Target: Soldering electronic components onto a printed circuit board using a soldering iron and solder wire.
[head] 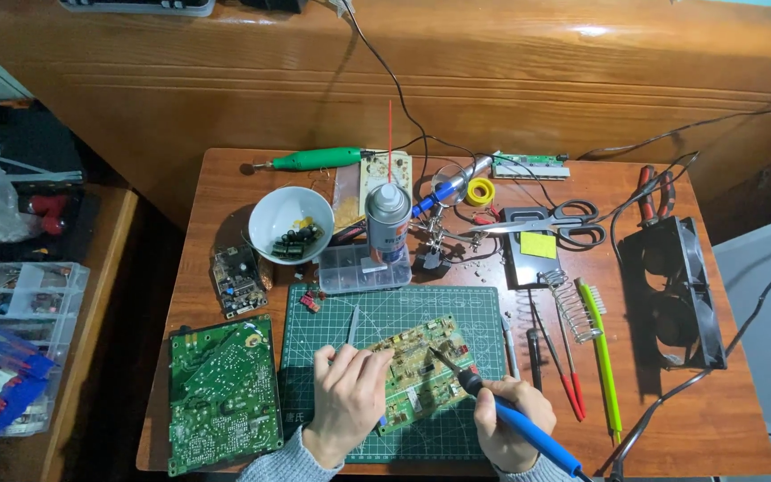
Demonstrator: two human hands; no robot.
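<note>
We are in the soldering step, as we judge it. Our right hand is closed around a blue-handled soldering iron, and its tip touches the small circuit board near the middle. Our left hand is closed on thin tweezers and rests on the left edge of the same board, which lies on the green cutting mat on the table — between both hands. The next move probably needs a steady tip and a gentle pull of the tweezers, because the parts are very small. A bigger green board lies just left of the mat.
</note>
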